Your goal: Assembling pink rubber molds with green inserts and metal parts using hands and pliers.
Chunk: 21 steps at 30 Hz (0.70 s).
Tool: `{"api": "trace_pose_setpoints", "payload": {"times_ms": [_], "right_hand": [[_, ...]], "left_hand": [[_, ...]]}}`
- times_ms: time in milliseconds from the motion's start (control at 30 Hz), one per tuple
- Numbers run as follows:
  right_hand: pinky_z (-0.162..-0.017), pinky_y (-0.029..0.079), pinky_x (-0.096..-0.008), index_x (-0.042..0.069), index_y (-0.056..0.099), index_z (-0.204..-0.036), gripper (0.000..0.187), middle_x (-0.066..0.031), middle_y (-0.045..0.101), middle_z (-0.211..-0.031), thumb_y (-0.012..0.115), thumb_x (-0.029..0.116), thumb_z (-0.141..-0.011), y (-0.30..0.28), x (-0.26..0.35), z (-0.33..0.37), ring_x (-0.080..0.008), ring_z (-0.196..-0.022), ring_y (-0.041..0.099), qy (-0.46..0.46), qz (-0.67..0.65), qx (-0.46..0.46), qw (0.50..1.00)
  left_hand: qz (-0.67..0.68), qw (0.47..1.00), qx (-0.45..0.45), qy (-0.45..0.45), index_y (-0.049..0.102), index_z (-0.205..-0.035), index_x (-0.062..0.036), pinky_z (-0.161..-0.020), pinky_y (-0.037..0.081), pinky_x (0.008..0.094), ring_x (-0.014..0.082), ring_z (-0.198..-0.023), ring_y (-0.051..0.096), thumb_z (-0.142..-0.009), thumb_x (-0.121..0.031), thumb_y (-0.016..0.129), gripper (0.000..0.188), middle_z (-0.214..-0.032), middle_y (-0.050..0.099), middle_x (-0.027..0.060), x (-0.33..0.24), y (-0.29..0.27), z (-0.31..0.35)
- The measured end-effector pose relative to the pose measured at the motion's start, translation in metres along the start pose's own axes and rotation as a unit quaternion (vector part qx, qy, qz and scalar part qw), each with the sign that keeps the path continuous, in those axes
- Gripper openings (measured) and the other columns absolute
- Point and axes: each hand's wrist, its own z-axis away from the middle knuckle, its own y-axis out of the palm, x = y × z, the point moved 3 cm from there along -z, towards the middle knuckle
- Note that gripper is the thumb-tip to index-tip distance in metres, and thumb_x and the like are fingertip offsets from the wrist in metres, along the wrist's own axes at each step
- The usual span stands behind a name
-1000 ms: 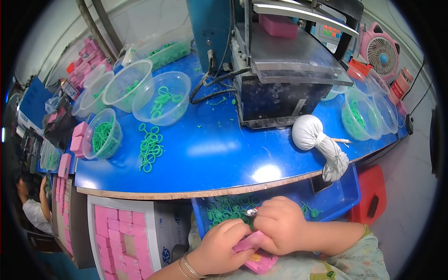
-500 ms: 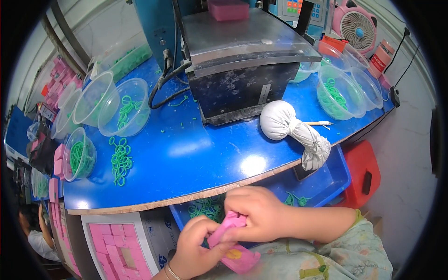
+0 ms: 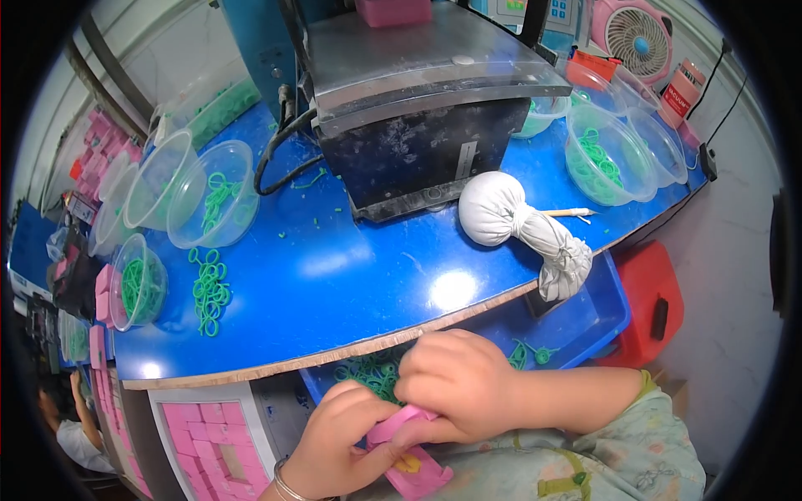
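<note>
A soft pink rubber mould (image 3: 428, 477), bent back on itself and with a yellow patch on its face, is held between my two hands over my lap. My left hand (image 3: 341, 434) pinches its left side between thumb and fingers. From the right, my right hand (image 3: 461, 386) grips the folded upper part, its thumb lying across the mould. What sits inside the fold is hidden by my fingers. Behind my hands, green ring-shaped pieces (image 3: 363, 374) lie in a blue tray (image 3: 581, 313) under the table edge.
On the blue table (image 3: 334, 313) lie a pile of green rings (image 3: 210, 292) and a white cloth pouch (image 3: 493, 209) beside a thin brush-like stick. A metal-topped machine (image 3: 418, 159) stands behind, flanked by clear bowls (image 3: 219, 196). Pink blocks fill a box (image 3: 266, 434) at lower left.
Both hands have drawn closer around the mould, and its lower flap has swung a little left and down. My view has shifted slightly; the table things stay put.
</note>
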Motion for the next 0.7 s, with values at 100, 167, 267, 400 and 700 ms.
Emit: {"api": "trace_pose_setpoints", "payload": {"times_ms": [100,167,267,400,700], "right_hand": [[-0.061,0.039,-0.0353,0.006,0.052,-0.065,0.032,-0.0084,0.046,-0.063,0.059,0.032,-0.082,0.0,0.006,0.002,-0.0275,-0.062,0.049,0.003,0.027,0.016,1.0],[-0.061,0.039,-0.0355,0.005,0.052,-0.065,0.033,-0.0094,0.047,-0.063,0.056,0.03,-0.086,0.003,-0.003,0.004,-0.0266,-0.061,0.049,0.056,-0.048,0.034,0.997],[-0.059,0.039,-0.0349,0.003,0.052,-0.065,0.036,-0.0106,0.048,-0.061,0.048,0.026,-0.092,0.012,-0.011,0.009,-0.0233,-0.06,0.049,0.176,-0.247,0.073,0.95],[-0.054,0.038,-0.0271,0.003,0.053,-0.068,0.041,-0.0026,0.048,-0.061,0.04,0.029,-0.097,0.028,-0.021,0.024,-0.0093,-0.059,0.042,0.278,-0.452,0.107,0.841],[-0.056,0.039,-0.0244,0.004,0.054,-0.073,0.037,0.0022,0.05,-0.067,0.041,0.029,-0.097,0.039,-0.017,0.033,-0.0064,-0.062,0.045,0.362,-0.659,0.051,0.657]], "left_hand": [[0.025,1.0,-0.017,-0.01,0.063,-0.083,-0.0044,-0.065,0.038,0.0324,0.0241,-0.07,0.05,-0.06,-0.013,0.073,0.027,-0.075,0.056,0.0067,0.002,0.007,0.004],[-0.004,1.0,-0.011,0.006,0.063,-0.083,-0.0047,-0.067,0.038,0.0324,0.0242,-0.072,0.051,-0.059,-0.013,0.073,0.027,-0.076,0.057,0.0063,-0.002,0.007,0.001],[-0.067,0.995,0.006,0.069,0.063,-0.082,-0.0055,-0.07,0.038,0.0324,0.024,-0.077,0.051,-0.058,-0.015,0.073,0.028,-0.08,0.058,0.0051,-0.002,0.001,-0.002],[-0.136,0.98,0.01,0.146,0.064,-0.084,-0.007,-0.074,0.037,0.0327,0.0227,-0.083,0.052,-0.055,-0.018,0.074,0.032,-0.084,0.059,0.0031,0.0,0.003,0.002],[0.132,0.989,0.019,0.069,0.064,-0.09,-0.0048,-0.079,0.038,0.0335,0.0229,-0.089,0.052,-0.059,-0.009,0.077,0.034,-0.084,0.06,0.0036,0.016,0.008,0.001]]}}
